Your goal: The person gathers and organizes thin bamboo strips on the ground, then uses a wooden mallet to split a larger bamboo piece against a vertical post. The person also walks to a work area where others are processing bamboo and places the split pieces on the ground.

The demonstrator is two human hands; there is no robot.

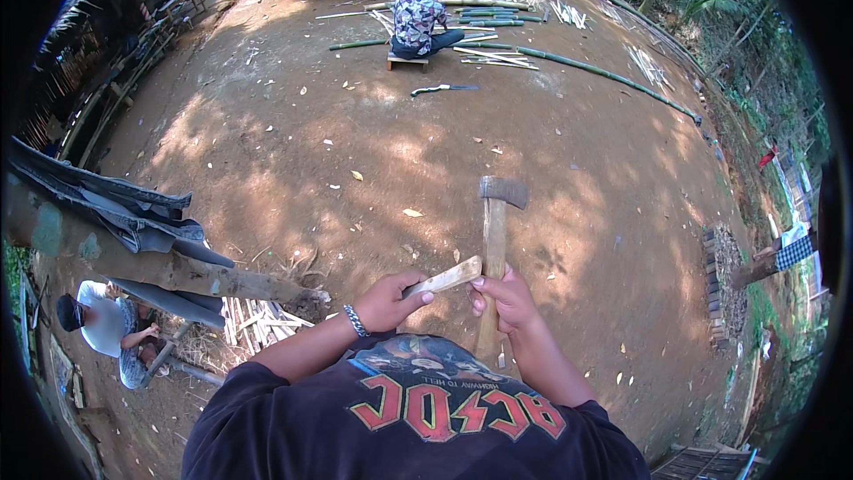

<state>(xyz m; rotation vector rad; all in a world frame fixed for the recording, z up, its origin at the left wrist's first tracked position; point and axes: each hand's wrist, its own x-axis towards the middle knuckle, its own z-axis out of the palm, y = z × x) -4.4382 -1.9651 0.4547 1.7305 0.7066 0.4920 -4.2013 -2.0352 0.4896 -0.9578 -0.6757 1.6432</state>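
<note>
My left hand (389, 302) is closed round a short, flat piece of pale wood (449, 276), which slants up to the right. The wood's far end reaches the fingertips of my right hand (511, 299); I cannot tell whether they touch. My right hand is wrapped round the wooden handle of an axe (494, 236). The axe stands head up, its dark metal head (504, 191) above my hand and the blade side to the right. The lower handle runs down in front of my chest.
A tree trunk (178, 272) with dark cloth on it is at the left, beside split wood strips (258, 322) and a seated person (107, 324). Ahead, another person (418, 22) sits among bamboo poles (484, 18); a saw (442, 89) lies behind them. Leaves dot the dirt.
</note>
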